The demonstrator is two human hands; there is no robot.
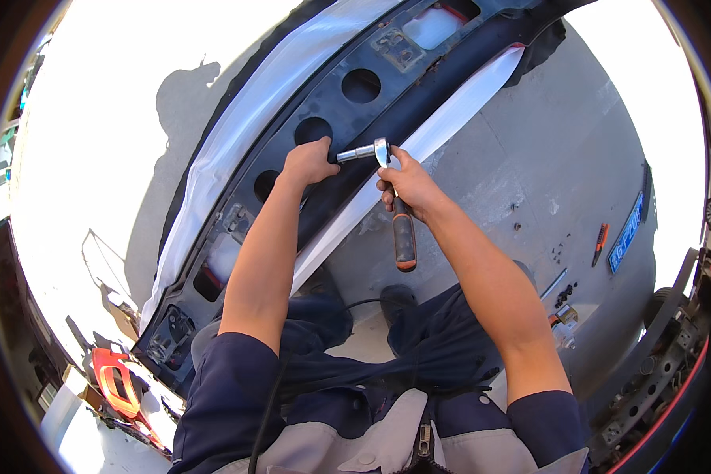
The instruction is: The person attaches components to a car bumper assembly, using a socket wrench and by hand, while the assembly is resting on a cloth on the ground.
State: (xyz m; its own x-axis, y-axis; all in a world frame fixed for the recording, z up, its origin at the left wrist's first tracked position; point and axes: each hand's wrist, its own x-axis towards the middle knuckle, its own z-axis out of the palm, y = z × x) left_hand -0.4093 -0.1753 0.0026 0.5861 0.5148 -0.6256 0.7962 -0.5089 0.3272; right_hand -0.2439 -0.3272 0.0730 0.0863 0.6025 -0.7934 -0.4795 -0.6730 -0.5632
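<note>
A long dark car body panel (338, 109) with round holes lies slantwise before me, white protective film on it. My left hand (308, 163) rests on the panel at the rim of a round hole, fingers curled over its edge and partly hidden. Closed around the neck of a ratchet wrench (404, 237), my right hand (409, 186) holds the tool with its black and orange handle hanging down. From the ratchet head a silver socket (357, 153) points left, its tip close to my left thumb. Whether it sits on a fastener cannot be seen.
On the grey floor to the right lie orange-handled pliers (600, 243), a blue plate (626, 234), a metal rod (554, 284) and several small dark fasteners (565, 295). Car parts (648, 367) stand at lower right. A red and black part (117, 385) lies at lower left.
</note>
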